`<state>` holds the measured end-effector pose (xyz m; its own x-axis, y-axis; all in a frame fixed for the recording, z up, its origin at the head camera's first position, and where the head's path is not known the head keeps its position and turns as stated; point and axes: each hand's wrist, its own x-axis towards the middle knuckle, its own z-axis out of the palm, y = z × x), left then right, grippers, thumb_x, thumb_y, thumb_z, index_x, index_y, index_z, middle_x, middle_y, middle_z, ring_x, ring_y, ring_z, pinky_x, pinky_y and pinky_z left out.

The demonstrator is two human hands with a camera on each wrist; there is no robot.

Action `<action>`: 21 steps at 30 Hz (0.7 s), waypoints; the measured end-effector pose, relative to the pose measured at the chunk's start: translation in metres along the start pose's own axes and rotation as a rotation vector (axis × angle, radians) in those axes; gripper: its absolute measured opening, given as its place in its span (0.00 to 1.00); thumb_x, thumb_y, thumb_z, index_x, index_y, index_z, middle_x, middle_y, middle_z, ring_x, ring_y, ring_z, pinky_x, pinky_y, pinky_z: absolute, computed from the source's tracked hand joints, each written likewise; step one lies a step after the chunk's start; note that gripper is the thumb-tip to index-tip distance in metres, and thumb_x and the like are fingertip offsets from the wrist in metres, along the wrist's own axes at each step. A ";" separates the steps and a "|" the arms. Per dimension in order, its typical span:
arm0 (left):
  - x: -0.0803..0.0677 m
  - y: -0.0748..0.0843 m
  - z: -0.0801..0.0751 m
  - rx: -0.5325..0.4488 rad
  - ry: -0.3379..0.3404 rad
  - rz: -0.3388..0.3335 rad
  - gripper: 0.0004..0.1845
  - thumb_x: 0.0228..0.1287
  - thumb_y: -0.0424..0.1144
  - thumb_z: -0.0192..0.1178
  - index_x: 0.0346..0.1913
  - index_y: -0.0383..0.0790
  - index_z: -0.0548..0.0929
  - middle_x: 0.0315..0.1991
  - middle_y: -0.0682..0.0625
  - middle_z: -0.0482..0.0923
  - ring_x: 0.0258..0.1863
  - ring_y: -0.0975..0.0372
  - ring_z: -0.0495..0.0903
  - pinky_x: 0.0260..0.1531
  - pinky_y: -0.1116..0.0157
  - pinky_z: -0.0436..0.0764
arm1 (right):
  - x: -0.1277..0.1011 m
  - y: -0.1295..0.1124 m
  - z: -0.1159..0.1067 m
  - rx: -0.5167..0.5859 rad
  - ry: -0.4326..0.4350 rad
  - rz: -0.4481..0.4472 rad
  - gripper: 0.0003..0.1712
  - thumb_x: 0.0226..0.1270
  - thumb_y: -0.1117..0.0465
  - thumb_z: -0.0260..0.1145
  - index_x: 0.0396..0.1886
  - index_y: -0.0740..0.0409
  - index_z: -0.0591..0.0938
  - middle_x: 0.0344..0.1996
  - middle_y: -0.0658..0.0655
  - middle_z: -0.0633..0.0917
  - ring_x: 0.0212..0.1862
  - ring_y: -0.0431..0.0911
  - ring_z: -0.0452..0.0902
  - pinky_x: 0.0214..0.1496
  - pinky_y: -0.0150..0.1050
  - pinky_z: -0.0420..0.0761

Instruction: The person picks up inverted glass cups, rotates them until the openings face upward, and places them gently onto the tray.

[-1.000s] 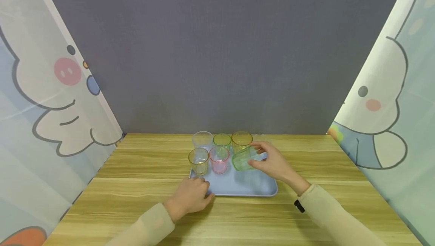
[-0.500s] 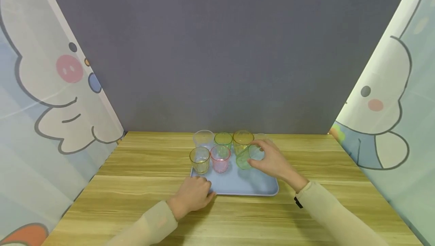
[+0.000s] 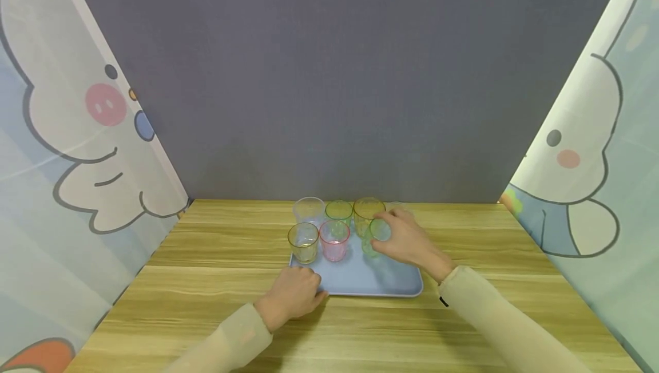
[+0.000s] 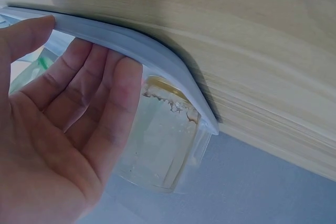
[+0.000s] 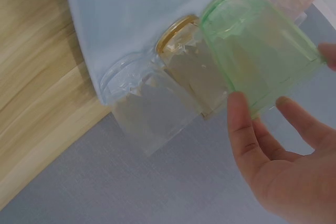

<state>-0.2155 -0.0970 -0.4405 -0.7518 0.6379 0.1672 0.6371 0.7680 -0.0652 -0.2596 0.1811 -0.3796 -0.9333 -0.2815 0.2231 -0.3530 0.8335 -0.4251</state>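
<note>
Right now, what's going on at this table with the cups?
A person is working at a pale blue plastic tray on a wooden table. Their right hand grips a translucent green plastic cup on the tray, beside a pink translucent cup and an amber-tinted clear cup. Their left hand rests fingers on the tray's near left corner. More cups stand in a back row.

By our right hand (image 3: 407, 241) we see a pale green see-through cup (image 3: 372, 237) on a light blue tray (image 3: 370, 281), with an amber-tinted cup (image 3: 366, 213) and a clear cup (image 5: 137, 98) just beyond it. Near our left hand (image 3: 290, 296) stand a yellowish cup (image 3: 302, 241) and a pink cup (image 3: 334, 239). Our sleeves (image 3: 494, 321) are cream, the table (image 3: 216, 258) light wood-grain, the wall (image 3: 329, 75) grey-blue.
</note>
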 end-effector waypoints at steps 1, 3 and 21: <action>0.000 0.000 -0.001 -0.001 0.002 0.000 0.26 0.66 0.51 0.67 0.14 0.49 0.68 0.13 0.59 0.61 0.14 0.69 0.60 0.11 0.70 0.64 | 0.001 0.000 0.001 -0.004 -0.003 0.001 0.36 0.56 0.48 0.70 0.65 0.57 0.79 0.57 0.62 0.78 0.57 0.56 0.74 0.53 0.56 0.79; 0.000 0.001 -0.001 -0.007 -0.003 -0.004 0.26 0.66 0.51 0.67 0.14 0.49 0.68 0.13 0.59 0.61 0.14 0.69 0.61 0.11 0.70 0.64 | 0.003 0.000 0.002 -0.014 -0.006 0.001 0.36 0.55 0.48 0.70 0.64 0.57 0.80 0.56 0.62 0.78 0.55 0.56 0.74 0.53 0.55 0.78; 0.000 0.004 -0.003 -0.006 -0.039 -0.027 0.26 0.67 0.51 0.67 0.14 0.50 0.68 0.14 0.58 0.62 0.14 0.69 0.61 0.12 0.69 0.65 | 0.011 -0.004 0.019 -0.091 -0.062 0.006 0.36 0.51 0.51 0.70 0.62 0.58 0.82 0.52 0.61 0.79 0.50 0.55 0.73 0.38 0.50 0.79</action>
<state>-0.2127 -0.0946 -0.4382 -0.7749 0.6186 0.1301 0.6172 0.7848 -0.0554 -0.2699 0.1654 -0.3916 -0.9385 -0.3029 0.1655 -0.3428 0.8743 -0.3438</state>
